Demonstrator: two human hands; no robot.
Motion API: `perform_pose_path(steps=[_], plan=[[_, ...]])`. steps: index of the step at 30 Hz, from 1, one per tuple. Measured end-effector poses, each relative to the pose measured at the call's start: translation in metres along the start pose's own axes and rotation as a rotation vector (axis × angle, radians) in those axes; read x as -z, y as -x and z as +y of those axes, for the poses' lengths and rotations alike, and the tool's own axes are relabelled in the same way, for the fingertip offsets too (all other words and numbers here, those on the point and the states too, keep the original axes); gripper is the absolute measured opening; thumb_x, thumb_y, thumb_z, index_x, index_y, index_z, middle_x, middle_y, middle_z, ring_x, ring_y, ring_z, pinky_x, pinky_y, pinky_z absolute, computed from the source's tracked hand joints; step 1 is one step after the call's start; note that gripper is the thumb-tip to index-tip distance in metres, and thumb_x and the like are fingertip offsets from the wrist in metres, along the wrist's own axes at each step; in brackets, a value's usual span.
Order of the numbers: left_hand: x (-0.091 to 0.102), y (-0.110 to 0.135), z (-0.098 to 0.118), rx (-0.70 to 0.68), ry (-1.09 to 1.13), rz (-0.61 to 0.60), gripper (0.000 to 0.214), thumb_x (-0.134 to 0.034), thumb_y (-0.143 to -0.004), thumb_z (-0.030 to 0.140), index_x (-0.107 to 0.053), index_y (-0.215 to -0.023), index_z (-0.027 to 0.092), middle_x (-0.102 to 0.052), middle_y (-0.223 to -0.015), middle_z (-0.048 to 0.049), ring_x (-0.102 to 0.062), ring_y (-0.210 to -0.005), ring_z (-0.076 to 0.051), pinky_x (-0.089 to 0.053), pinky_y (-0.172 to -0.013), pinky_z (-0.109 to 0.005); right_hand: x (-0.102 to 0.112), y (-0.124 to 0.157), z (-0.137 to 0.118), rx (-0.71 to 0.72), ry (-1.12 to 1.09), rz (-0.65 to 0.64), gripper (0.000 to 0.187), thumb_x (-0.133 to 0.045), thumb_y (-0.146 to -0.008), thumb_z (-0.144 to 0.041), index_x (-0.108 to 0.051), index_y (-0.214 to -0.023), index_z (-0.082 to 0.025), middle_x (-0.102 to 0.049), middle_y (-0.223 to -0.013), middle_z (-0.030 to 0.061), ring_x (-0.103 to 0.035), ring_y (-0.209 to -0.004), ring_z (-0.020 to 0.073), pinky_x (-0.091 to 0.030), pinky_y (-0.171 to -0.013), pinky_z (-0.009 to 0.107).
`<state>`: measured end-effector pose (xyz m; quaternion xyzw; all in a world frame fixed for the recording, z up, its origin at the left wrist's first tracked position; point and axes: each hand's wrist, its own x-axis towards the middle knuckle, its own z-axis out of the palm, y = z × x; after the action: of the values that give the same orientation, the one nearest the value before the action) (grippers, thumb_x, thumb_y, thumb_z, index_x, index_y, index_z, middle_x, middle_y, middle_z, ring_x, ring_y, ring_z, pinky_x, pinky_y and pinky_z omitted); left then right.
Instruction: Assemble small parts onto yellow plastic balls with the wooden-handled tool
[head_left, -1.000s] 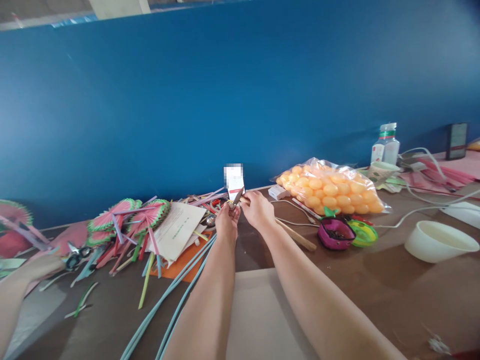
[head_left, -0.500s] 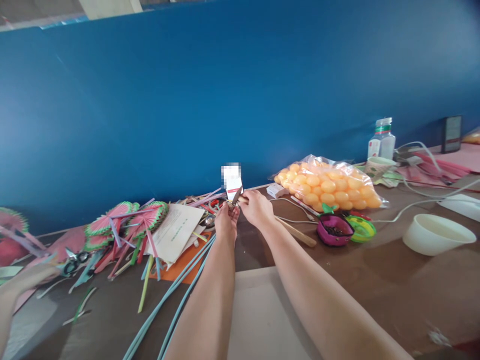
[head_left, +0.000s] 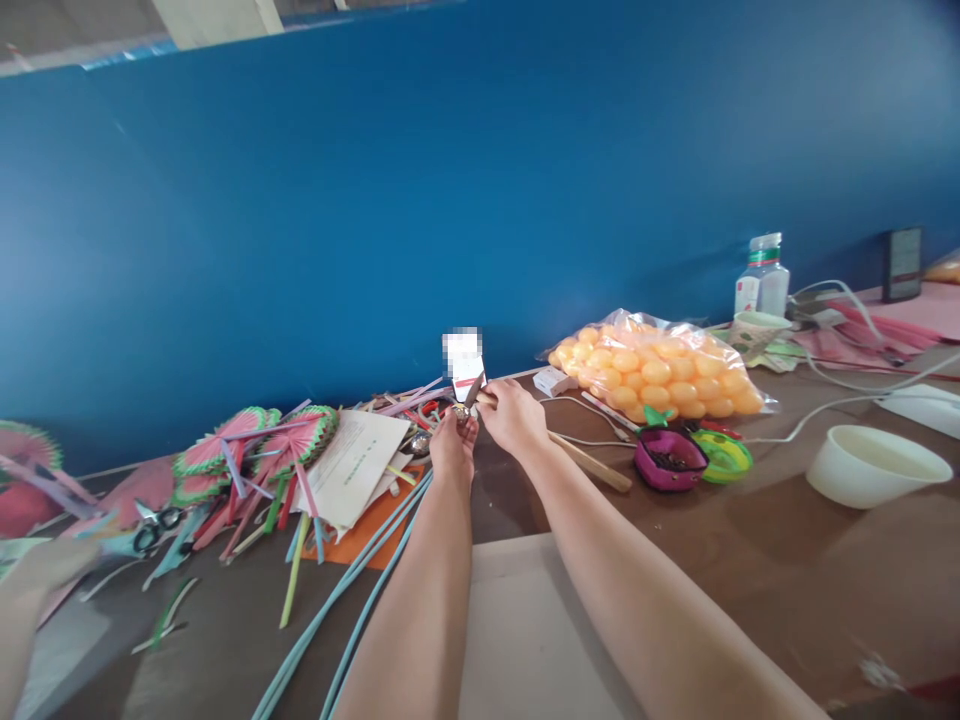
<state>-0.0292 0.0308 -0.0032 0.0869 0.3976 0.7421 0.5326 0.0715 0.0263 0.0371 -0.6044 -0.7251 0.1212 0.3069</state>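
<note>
Both my arms reach far forward over the brown table point(head_left: 750, 560). My left hand point(head_left: 452, 446) is closed around a small shiny metal piece point(head_left: 460, 411) at its fingertips. My right hand point(head_left: 513, 417) is closed on a thin tool with a dark tip point(head_left: 472, 389) that points at that piece. A long wooden stick point(head_left: 592, 464) runs out from under my right hand toward the right. A small white card point(head_left: 466, 372) stands just behind my hands against the blue wall.
Pink and green paper fans point(head_left: 255, 435), coloured straws point(head_left: 296, 560), a paper sheet point(head_left: 352, 462) and scissors point(head_left: 154, 522) lie left. A bag of orange balls point(head_left: 656, 372), purple cup point(head_left: 670, 458), white bowl point(head_left: 874, 466), bottle point(head_left: 763, 277) and cables sit right. Another person's hand point(head_left: 30, 590) is at far left.
My hands have stayed almost in place at the metal piece. The other person's hand at far left has drawn back toward the lower left corner.
</note>
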Motion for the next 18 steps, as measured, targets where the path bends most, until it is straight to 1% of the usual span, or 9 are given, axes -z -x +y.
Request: perform_pose_path(steps=[3, 8, 11, 15, 18], plan=[[-0.0004, 0.0007, 0.0001, 0.010, -0.001, 0.004, 0.012, -0.053, -0.091, 0.018, -0.056, -0.081, 0.014, -0.057, -0.063, -0.0012, -0.058, -0.054, -0.007, -0.052, -0.059, -0.019, 0.0000, -0.0002, 0.0000, -0.001, -0.003, -0.022, 0.023, -0.045, -0.090, -0.033, -0.065, -0.100, -0.028, -0.062, -0.110, 0.0040, -0.061, -0.092, 0.0186, -0.043, -0.074, 0.028], [0.0013, -0.0013, -0.0013, -0.005, -0.016, -0.001, 0.012, -0.052, -0.092, 0.019, -0.057, -0.082, 0.014, -0.057, -0.063, -0.0018, -0.058, -0.055, -0.008, -0.052, -0.060, -0.019, -0.0003, -0.0003, 0.0004, -0.015, -0.011, 0.006, 0.023, -0.047, -0.089, -0.032, -0.064, -0.102, -0.028, -0.061, -0.113, 0.0042, -0.061, -0.093, 0.0187, -0.043, -0.074, 0.028], [0.0014, -0.0019, -0.0017, -0.001, -0.007, -0.010, 0.011, -0.052, -0.091, 0.018, -0.056, -0.082, 0.014, -0.057, -0.063, -0.0015, -0.057, -0.054, -0.008, -0.051, -0.060, -0.020, -0.0003, 0.0000, 0.0001, -0.016, -0.005, -0.013, 0.023, -0.045, -0.090, -0.033, -0.064, -0.101, -0.028, -0.062, -0.112, 0.0044, -0.062, -0.093, 0.0190, -0.043, -0.074, 0.028], [-0.0001, -0.0005, -0.0011, 0.003, -0.001, 0.025, 0.010, -0.052, -0.091, 0.018, -0.055, -0.082, 0.014, -0.057, -0.063, -0.0012, -0.058, -0.054, -0.008, -0.050, -0.059, -0.019, 0.0000, 0.0002, -0.0001, -0.019, 0.002, -0.015, 0.022, -0.046, -0.089, -0.033, -0.064, -0.101, -0.028, -0.062, -0.112, 0.0041, -0.062, -0.093, 0.0189, -0.043, -0.074, 0.028], [-0.0012, 0.0005, -0.0008, -0.005, -0.015, 0.022, 0.009, -0.052, -0.091, 0.018, -0.055, -0.084, 0.014, -0.057, -0.063, -0.0012, -0.058, -0.054, -0.009, -0.051, -0.059, -0.020, -0.0004, 0.0003, -0.0009, -0.028, -0.001, -0.002, 0.022, -0.047, -0.088, -0.032, -0.064, -0.101, -0.027, -0.063, -0.112, 0.0042, -0.062, -0.092, 0.0188, -0.043, -0.073, 0.027]])
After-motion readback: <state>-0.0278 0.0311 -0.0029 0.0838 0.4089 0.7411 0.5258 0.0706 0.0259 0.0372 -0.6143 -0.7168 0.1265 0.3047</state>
